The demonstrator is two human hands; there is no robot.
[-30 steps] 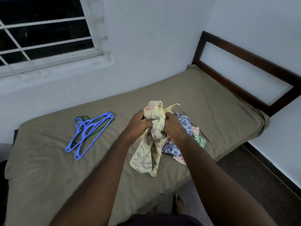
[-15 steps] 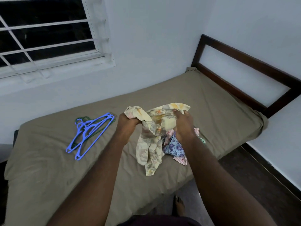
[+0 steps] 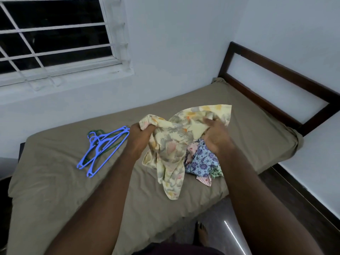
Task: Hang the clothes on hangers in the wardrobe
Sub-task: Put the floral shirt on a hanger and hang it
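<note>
While both hands clamp it, the yellow floral garment (image 3: 172, 142) hangs bunched over the bed sheet (image 3: 55, 181). The left hand (image 3: 139, 138) is fisted on one upper corner. The right hand (image 3: 217, 138) is curled into the other side, fingertips buried in cloth.

Garment type is unreadable, since neckline and sleeves are lost in the folds. Its top edge runs side to side between the fists, and the long tail drops toward the near mattress edge. Can't tell if the tip touches the sheet.

Just under the right hand is a pile of clothes (image 3: 202, 161), partly covered by wrist and garment; blue-floral, pink-striped and green bits show.

Just left of the left hand, blue hangers (image 3: 103, 148) lie stacked flat, hooks toward the wall, with a green hanger (image 3: 93, 132) mostly hidden beneath.

There is open sheet left of the hangers, and beyond the right hand up to the dark headboard (image 3: 276, 83).
</note>
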